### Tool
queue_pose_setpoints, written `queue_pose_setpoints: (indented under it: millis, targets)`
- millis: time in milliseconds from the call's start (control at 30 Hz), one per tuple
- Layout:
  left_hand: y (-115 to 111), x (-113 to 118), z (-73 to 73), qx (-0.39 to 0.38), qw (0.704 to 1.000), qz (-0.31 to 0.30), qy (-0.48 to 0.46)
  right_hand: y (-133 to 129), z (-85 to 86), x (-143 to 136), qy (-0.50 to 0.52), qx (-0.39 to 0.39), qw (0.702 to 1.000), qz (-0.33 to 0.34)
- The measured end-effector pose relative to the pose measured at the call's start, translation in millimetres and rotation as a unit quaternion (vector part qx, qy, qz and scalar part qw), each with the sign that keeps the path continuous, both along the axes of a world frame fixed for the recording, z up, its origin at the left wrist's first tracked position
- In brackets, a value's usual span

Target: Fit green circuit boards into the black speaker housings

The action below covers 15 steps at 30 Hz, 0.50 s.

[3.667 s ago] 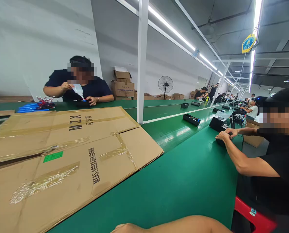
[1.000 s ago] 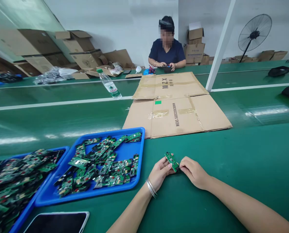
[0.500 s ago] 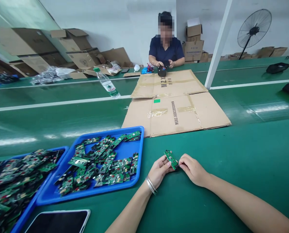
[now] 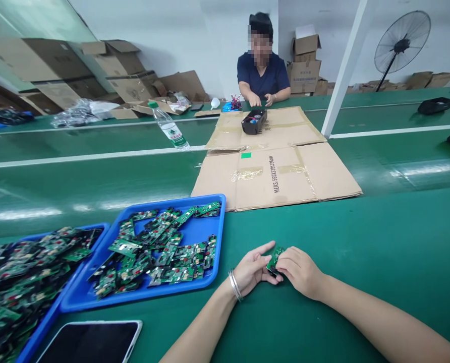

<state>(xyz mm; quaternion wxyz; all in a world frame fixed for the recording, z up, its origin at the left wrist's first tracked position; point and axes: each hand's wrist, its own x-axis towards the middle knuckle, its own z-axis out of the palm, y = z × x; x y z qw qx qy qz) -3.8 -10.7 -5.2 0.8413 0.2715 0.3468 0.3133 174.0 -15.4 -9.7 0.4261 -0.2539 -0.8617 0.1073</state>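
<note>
**Small circuit board pinched between both our hands**

Our left hand (image 4: 252, 269) and right hand (image 4: 299, 270) meet just above the green work surface (image 4: 323, 312), and together they grasp a small green circuit board (image 4: 275, 258). The left thumb and fingers close on its near end while the left forefinger sticks out straight past it; the right fingertips curl over its far side, so most of the board is covered. A silver bangle (image 4: 234, 285) sits on our left wrist.

Just to the left of our hands lies a blue tray (image 4: 210, 237) scattered with many more green circuit boards (image 4: 160, 249). A second blue tray (image 4: 39, 330), touching the first, is heaped with boards at the left edge of the view. In front of that tray, near the bottom edge, lies a phone with a dark screen (image 4: 92, 342).

Beyond our hands a flattened cardboard carton (image 4: 304, 174) is spread across the green belt. On its far flap rests a black open-topped housing (image 4: 254, 121), and a co-worker in a dark blue top (image 4: 263, 75) reaches a hand toward it from the opposite side. A plastic water bottle (image 4: 169, 127) stands tilted to the left of the carton. A white post (image 4: 344, 70) rises at the right, and a pedestal fan (image 4: 401, 45) stands by the far wall among stacked cartons.
</note>
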Motion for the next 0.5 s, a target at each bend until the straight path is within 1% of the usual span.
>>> queue_pose_setpoints:
  millis: [100,300,400,500]
  targets:
    - [-1,-2,-3.0,-0.034,0.997,-0.054,-0.033,-3,3.3,-1,0.000,0.023,1.000,0.021]
    - [1,-7,-2.7,-0.049,0.991,-0.109,-0.059,-4,11.8,3,-0.023,0.062,0.997,0.043]
    - [3,-6,-0.8,-0.047,0.986,-0.145,-0.064,-7,15.1,5,-0.030,0.093,0.995,0.032]
    - [3,-5,0.0,-0.042,0.983,-0.164,-0.071,-8,15.3,6,-0.020,0.104,0.994,-0.005]
